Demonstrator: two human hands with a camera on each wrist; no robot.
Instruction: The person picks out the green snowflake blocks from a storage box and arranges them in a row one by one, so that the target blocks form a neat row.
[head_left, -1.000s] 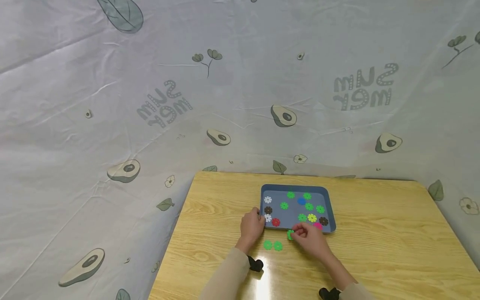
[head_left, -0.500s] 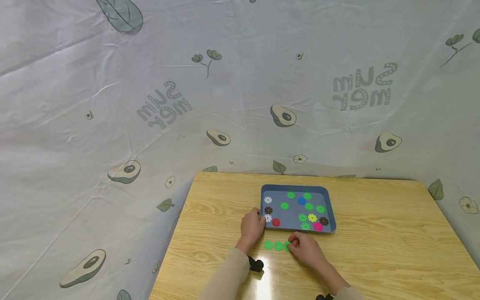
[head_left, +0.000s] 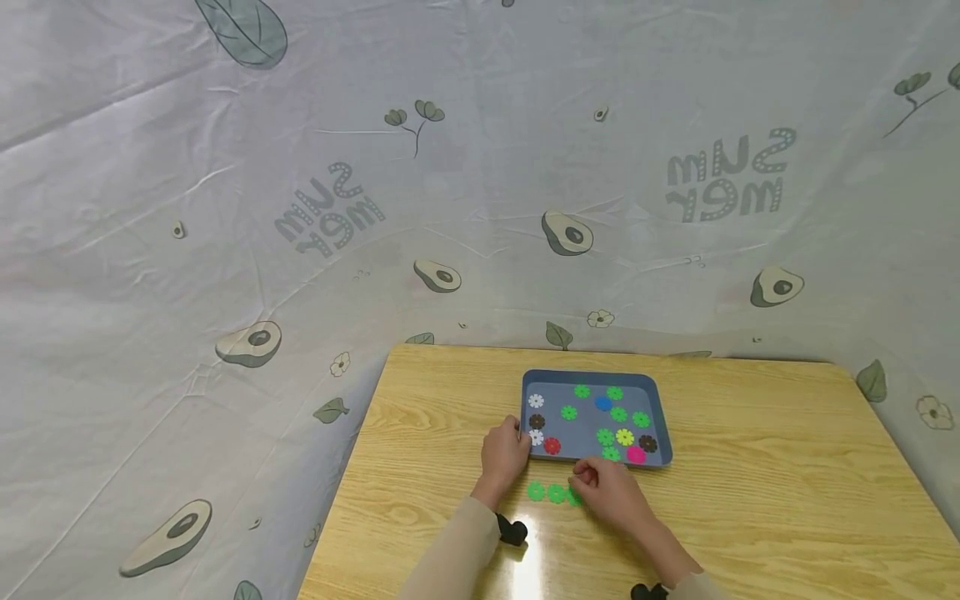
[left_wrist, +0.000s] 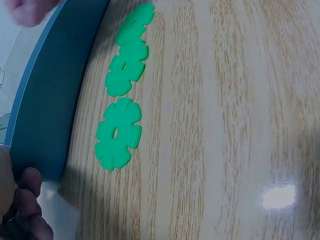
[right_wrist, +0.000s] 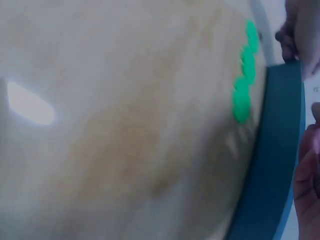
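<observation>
A blue tray on the wooden table holds several flower-shaped discs, mostly green. My left hand grips the tray's near left corner; its fingers curl by the tray rim. Three green discs lie in a row on the table in front of the tray, plainly flat in the left wrist view. My right hand hovers just right of that row, fingers loosely curled and holding nothing. In the blurred right wrist view the green discs lie beside the tray rim.
The table is bare wood to the right and left of the tray. A grey cloth printed with avocados hangs behind and beside the table. A bright light glare sits on the near table edge.
My right hand brought a green disc down from the tray's front edge, laid it as third in the row and let go. The left hand has stayed on the tray corner.
</observation>
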